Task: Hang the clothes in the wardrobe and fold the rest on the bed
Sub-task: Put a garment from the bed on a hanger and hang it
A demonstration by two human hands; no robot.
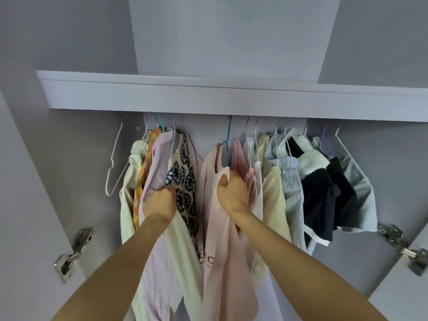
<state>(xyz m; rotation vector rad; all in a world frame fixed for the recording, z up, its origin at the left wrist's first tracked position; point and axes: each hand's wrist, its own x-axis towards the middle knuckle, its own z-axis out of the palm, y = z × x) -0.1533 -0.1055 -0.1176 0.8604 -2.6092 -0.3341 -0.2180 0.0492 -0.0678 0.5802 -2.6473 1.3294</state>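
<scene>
Hanging from a blue hanger (225, 144) under the wardrobe shelf (231, 98), the pale pink top (220, 228) is the garment in hand: the right hand (231, 193) is clenched into a fist on its fabric just below the neckline, knuckles toward the camera. It looks light, thin and limp, draping in long folds below the fist, so it should slide easily along the rail but could slip off the hanger's shoulders if tugged down; taking it at the shoulder seam or by the hanger's neck above the hand seems the safer hold. Left of that hand, across a gap, the left hand (162, 202) presses into the flower-print cream garment (183, 172) and the pink-striped shirt (159, 205) beside it; its fingers are buried in the cloth, so I cannot tell whether they grip or merely push. Further left hang a plaid piece (146, 172), a cream garment (129, 181) and an empty white hanger (115, 163). Right of the right hand hang more soft pieces: pink, yellow, striped blue, navy shorts (322, 198) and grey cloth (356, 186). Metal door hinges (74, 251) sit on the wardrobe's sides.
</scene>
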